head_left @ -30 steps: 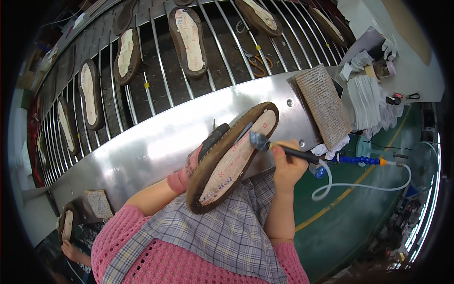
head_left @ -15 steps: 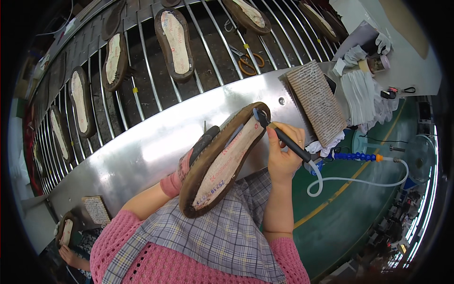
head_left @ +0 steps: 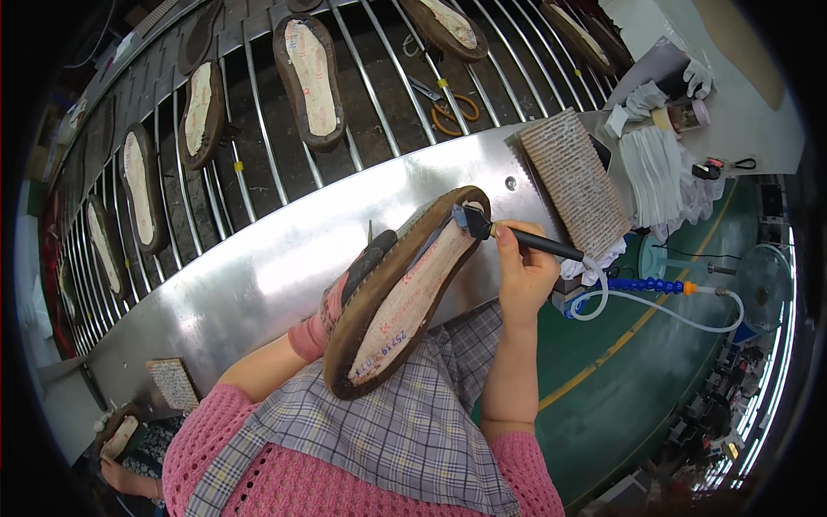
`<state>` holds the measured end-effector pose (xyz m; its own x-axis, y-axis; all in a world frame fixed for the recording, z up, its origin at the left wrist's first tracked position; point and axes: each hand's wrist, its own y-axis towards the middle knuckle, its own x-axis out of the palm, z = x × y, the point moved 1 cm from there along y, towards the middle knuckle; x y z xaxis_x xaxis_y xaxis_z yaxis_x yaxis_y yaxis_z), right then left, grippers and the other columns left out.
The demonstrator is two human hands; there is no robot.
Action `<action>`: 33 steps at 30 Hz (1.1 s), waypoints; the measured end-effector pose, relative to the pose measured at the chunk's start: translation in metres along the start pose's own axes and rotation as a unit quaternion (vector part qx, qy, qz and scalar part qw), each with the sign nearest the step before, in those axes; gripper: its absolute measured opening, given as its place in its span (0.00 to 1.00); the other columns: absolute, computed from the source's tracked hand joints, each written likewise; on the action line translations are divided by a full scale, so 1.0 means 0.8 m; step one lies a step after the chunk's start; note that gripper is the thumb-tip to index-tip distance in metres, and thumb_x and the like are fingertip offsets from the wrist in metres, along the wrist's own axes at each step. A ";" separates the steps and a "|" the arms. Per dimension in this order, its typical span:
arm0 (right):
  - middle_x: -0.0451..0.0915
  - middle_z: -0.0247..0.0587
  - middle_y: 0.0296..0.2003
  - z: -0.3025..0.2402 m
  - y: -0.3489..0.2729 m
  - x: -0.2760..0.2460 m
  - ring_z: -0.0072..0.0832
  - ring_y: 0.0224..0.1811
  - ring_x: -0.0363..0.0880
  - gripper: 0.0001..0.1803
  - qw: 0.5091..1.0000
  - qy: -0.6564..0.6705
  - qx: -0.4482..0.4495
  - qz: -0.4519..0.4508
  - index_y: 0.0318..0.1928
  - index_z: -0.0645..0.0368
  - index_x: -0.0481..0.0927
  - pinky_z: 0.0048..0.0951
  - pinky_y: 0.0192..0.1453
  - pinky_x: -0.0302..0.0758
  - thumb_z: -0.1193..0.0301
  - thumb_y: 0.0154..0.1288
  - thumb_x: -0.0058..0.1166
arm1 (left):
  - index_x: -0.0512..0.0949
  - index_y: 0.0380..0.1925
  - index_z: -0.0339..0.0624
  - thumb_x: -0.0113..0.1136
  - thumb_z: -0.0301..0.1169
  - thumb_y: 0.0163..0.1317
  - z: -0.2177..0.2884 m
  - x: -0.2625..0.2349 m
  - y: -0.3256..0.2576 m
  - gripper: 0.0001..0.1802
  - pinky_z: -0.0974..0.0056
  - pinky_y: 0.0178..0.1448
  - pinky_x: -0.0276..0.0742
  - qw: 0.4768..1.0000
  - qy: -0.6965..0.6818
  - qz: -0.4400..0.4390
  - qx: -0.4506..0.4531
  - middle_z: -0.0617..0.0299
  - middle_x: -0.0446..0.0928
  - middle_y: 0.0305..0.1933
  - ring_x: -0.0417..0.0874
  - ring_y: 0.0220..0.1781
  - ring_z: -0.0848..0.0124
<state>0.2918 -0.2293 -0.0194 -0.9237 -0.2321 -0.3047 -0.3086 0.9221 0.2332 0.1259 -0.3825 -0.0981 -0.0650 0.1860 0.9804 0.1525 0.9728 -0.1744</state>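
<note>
A brown shoe [head_left: 407,297] is held sole up in front of me, its toe end toward my apron and its pale insole board facing up. My left hand [head_left: 357,272], in a pink and dark glove, wraps round its left side from below; most of the fingers are hidden beneath it. My right hand [head_left: 524,269] is bare and pinches the black handle of a brush [head_left: 543,244]. The brush's blue-grey head touches the narrow far end of the sole. A thin white hose [head_left: 603,289] runs from the handle's end.
Several upturned shoes [head_left: 312,82] lie on a metal-bar conveyor [head_left: 258,129] beyond the steel ledge [head_left: 284,233]. Orange-handled scissors [head_left: 455,115] rest there too. A ridged cardboard pad [head_left: 575,185] and white cloths [head_left: 650,177] are at right. Another person's hand [head_left: 129,478] is at lower left.
The brush handle has swung flatter, and its head has shifted slightly left on the sole. My right hand has moved a little right. The conveyor's shoes have shifted slightly left.
</note>
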 end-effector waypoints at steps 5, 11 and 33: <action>0.79 0.34 0.32 -0.013 0.005 0.002 0.18 0.29 0.68 0.06 0.988 -0.102 -0.110 0.035 0.37 0.63 0.82 0.18 0.28 0.64 0.76 0.59 0.63 | 0.59 0.67 0.36 0.50 0.30 0.68 -0.004 0.021 0.010 0.28 0.56 0.58 0.80 0.996 -0.080 -0.039 -0.030 0.39 0.64 0.66 0.75 0.62 0.55; 0.81 0.32 0.32 -0.010 -0.002 0.004 0.23 0.30 0.70 0.08 0.986 -0.107 -0.123 0.024 0.36 0.58 0.83 0.22 0.25 0.62 0.74 0.55 0.67 | 0.60 0.66 0.35 0.52 0.31 0.68 -0.003 0.011 0.003 0.28 0.58 0.56 0.81 1.000 -0.008 -0.026 0.011 0.39 0.65 0.65 0.76 0.61 0.56; 0.82 0.35 0.32 -0.063 -0.041 0.005 0.30 0.32 0.74 0.12 0.977 -0.032 -0.164 -0.131 0.37 0.57 0.81 0.27 0.36 0.70 0.70 0.52 0.69 | 0.50 0.71 0.41 0.59 0.39 0.64 -0.002 0.025 0.003 0.40 0.53 0.69 0.68 0.933 0.346 -0.033 0.095 0.46 0.59 0.69 0.68 0.67 0.57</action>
<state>0.2868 -0.2759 0.0182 -0.7909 -0.4170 -0.4479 -0.5978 0.6830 0.4197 0.1267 -0.3764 -0.0784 0.5945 0.0537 0.8023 -0.0099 0.9982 -0.0595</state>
